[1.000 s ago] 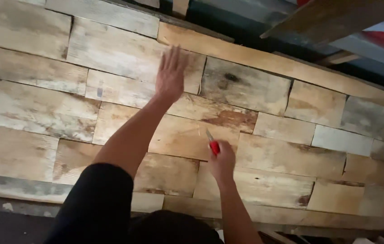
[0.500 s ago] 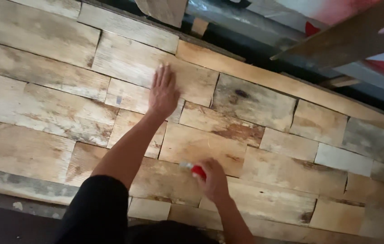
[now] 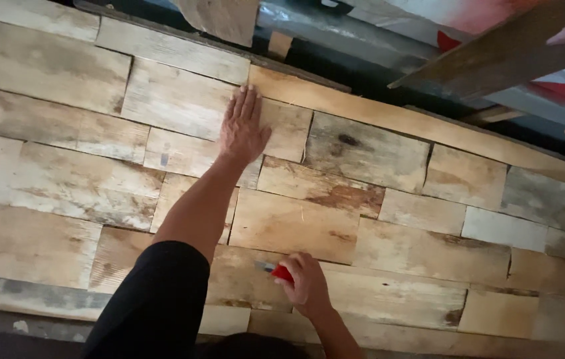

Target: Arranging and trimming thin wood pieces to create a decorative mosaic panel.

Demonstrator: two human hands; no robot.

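Red-handled tool (image 3: 281, 272) sits clamped in our right hand (image 3: 303, 284) over a lower board of the patchwork wood panel (image 3: 422, 259); its short metal tip points left, long axis roughly level. Our left hand (image 3: 242, 129) lies flat, fingers together, higher up. We judge the tip could skid along the grain and gouge the board.

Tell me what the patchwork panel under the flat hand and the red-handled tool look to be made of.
Patchwork panel: rough, unfinished reclaimed wood, judging by grain, knots, dark stains and uneven tones. Red-handled tool: the handle looks like smooth red plastic with a grey, probably metal tip; the right hand hides most of it. The left hand lies flat on the boards.
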